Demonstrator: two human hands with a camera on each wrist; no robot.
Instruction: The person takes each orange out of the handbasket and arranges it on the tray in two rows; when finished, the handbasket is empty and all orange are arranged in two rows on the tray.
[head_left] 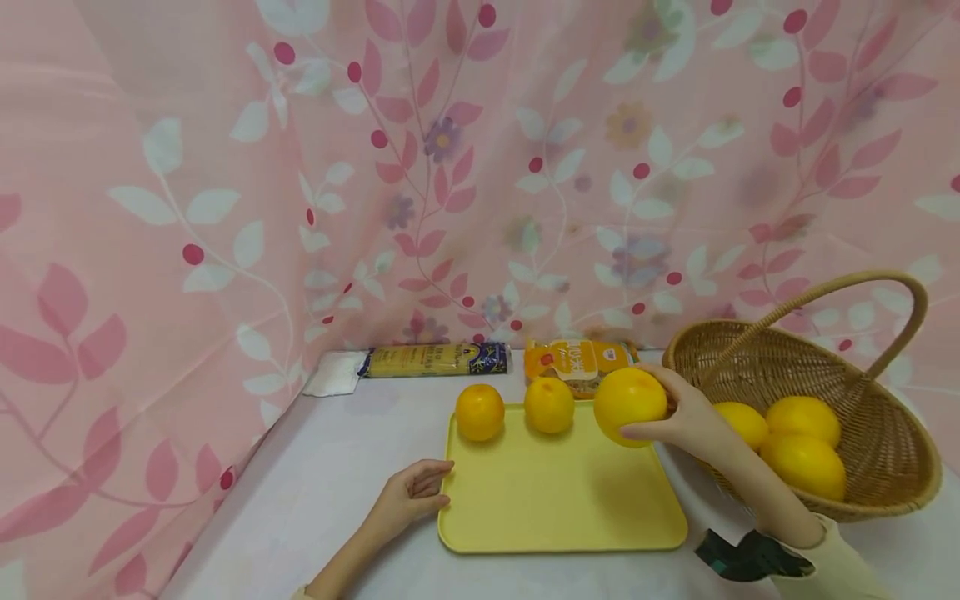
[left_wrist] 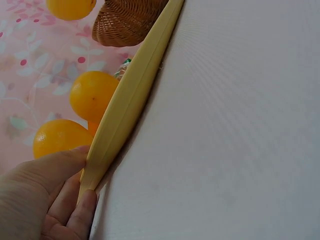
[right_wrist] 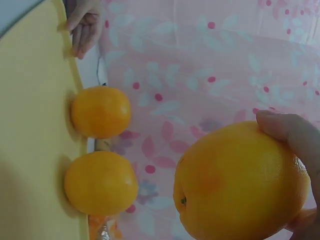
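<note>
My right hand (head_left: 693, 417) grips an orange (head_left: 628, 406) and holds it up over the right back part of a yellow tray (head_left: 555, 500). In the right wrist view the held orange (right_wrist: 240, 182) fills the lower right, with the thumb on its upper side. Two more oranges (head_left: 480, 412) (head_left: 550, 405) rest along the back edge of the tray, side by side with a gap. At the tray's left edge, my left hand (head_left: 408, 493) pinches the rim; the left wrist view shows its fingers (left_wrist: 82, 212) on the outer side.
A wicker basket (head_left: 892, 450) with a tall handle leans at the right, holding several oranges (head_left: 804, 462). Behind the tray lie a long pasta packet (head_left: 427, 360) and an orange food bag (head_left: 573, 362). A white sheet (head_left: 333, 372) and floral curtain (head_left: 525, 167) are at the back.
</note>
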